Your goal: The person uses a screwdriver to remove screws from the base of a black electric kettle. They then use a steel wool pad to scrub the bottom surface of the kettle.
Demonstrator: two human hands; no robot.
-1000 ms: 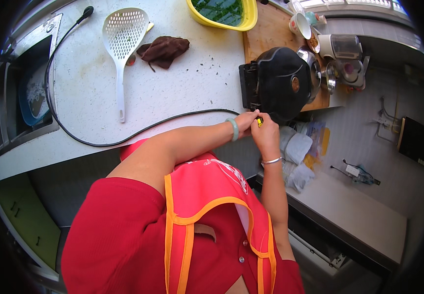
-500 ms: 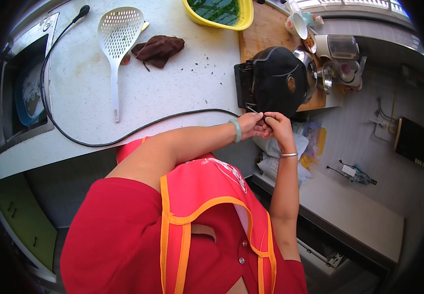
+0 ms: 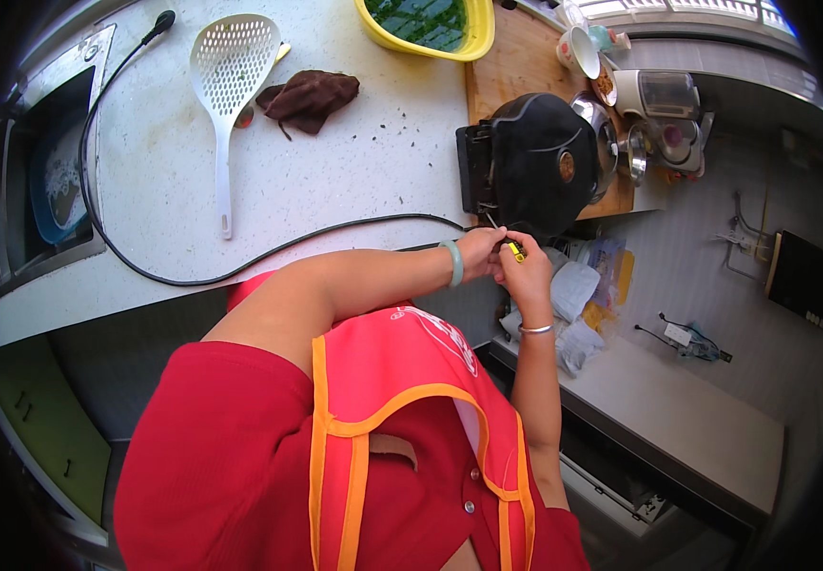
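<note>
- Screwdriver: yellow-and-black handle, thin metal shaft; located beside the near edge of a black appliance.
- Right hand: closed around the handle.
- Left hand: fingers bunched near the shaft; cannot tell whether they pinch anything.
- Black cord: curved across white counter.

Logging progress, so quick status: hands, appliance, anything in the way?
Right hand: gripping yellow-and-black tool. Left hand: at its shaft. Black appliance: just beyond hands. Nothing visibly blocking.
</note>
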